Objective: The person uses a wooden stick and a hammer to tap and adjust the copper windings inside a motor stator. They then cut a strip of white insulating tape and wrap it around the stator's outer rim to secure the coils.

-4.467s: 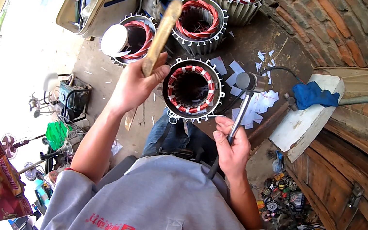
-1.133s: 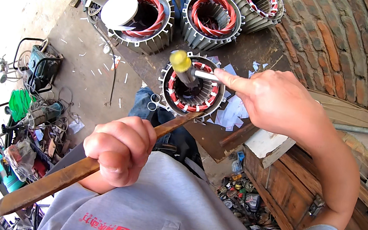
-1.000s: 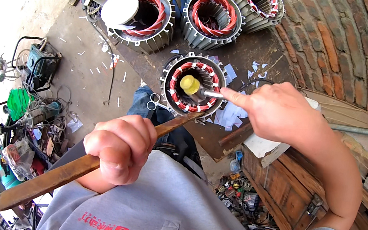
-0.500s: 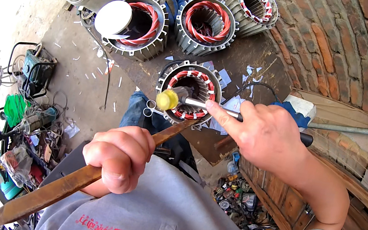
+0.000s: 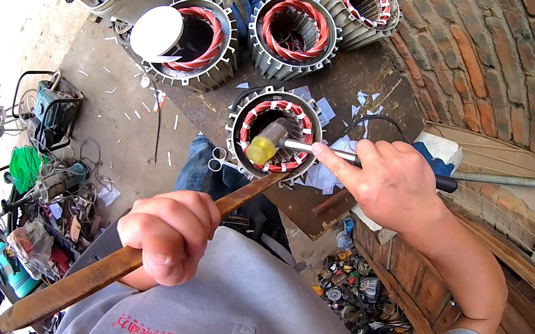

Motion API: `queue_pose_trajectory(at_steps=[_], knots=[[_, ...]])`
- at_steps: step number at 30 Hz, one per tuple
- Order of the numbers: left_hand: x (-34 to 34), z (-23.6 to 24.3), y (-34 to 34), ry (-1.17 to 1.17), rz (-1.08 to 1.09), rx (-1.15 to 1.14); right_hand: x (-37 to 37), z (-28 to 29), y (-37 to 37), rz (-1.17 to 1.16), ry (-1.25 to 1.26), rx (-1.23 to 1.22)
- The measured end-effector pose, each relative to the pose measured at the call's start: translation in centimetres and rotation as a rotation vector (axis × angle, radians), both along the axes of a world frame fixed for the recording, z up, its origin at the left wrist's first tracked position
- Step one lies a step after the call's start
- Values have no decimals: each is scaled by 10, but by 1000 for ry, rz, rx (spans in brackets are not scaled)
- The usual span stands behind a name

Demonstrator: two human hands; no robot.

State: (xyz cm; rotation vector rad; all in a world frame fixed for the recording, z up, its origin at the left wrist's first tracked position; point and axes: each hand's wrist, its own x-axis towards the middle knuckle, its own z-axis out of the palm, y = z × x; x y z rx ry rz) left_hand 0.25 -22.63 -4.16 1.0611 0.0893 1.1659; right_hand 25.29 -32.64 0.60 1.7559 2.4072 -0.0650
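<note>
Both sets of fingers (image 5: pixel 182 213) curled: left hand (image 5: pixel 166 235) round wooden stick (image 5: pixel 79 281), right hand (image 5: pixel 393 185) round hammer (image 5: pixel 297 146), index extended.

Our left hand (image 5: pixel 166 235) clenched in fist ahead of torso (image 5: pixel 237 298), knuckles (image 5: pixel 185 206) up, wrist (image 5: pixel 140 278) mostly hidden beneath. Our right hand (image 5: pixel 386 184) farther forward, back upward, index finger (image 5: pixel 335 166) stretched leftward, rest curled under. Right elbow (image 5: pixel 481 312) bent sharply, out to side, forearm (image 5: pixel 457 250) slanting forward and inward. 2 hands bare, apart.
</note>
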Motion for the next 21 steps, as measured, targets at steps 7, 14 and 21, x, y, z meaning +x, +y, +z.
queue_pose_trajectory(at_steps=[7, 14, 21], knots=[[1, 1, -1, 6, -9, 15, 24, -5, 12, 21, 7, 13], [3, 3, -2, -3, -18, 10, 37, -16, 17, 71, -48, 37], [5, 11, 0, 127, -72, -31, 35, -27, 1, -42, 75, 116]])
